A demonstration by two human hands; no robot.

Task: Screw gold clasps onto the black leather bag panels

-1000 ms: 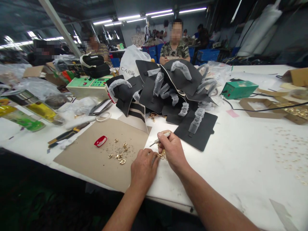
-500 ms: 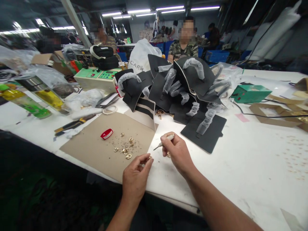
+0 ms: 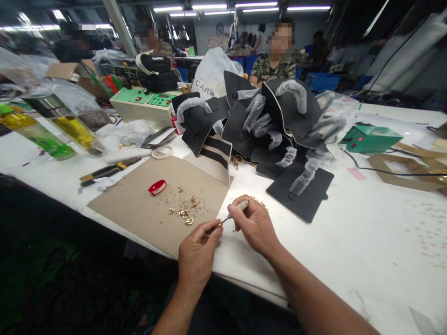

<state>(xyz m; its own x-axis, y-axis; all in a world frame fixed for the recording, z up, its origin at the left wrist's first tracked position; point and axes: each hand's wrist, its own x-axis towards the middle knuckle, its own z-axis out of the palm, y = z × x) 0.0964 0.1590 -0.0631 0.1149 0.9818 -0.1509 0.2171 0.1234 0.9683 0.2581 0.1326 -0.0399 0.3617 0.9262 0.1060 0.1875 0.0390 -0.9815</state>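
My left hand (image 3: 198, 251) pinches a small gold metal piece (image 3: 220, 224) between thumb and fingertips, above the front edge of the table. In my right hand (image 3: 254, 223) is a thin tool with a pale handle (image 3: 241, 204); its metal tip meets the gold piece. Several gold rings (image 3: 184, 213) lie among dark crumbs on a beige board (image 3: 139, 209), left of my hands. A red object with a white label (image 3: 157, 187) rests on the same board. More gold pieces (image 3: 258, 203) lie partly hidden behind my right hand.
Black panels with plastic-wrapped handles (image 3: 279, 121) are heaped behind my hands. Pliers (image 3: 110, 171), a yellow-green bottle (image 3: 38, 137) and a control box (image 3: 143, 104) stand or lie left. At right are a green box (image 3: 370, 138) and scattered small pieces. A person (image 3: 274, 65) sits opposite.
My right hand has brought the tool down and left, so its tip now meets the gold piece. My left hand has barely moved. The camera view has shifted slightly.
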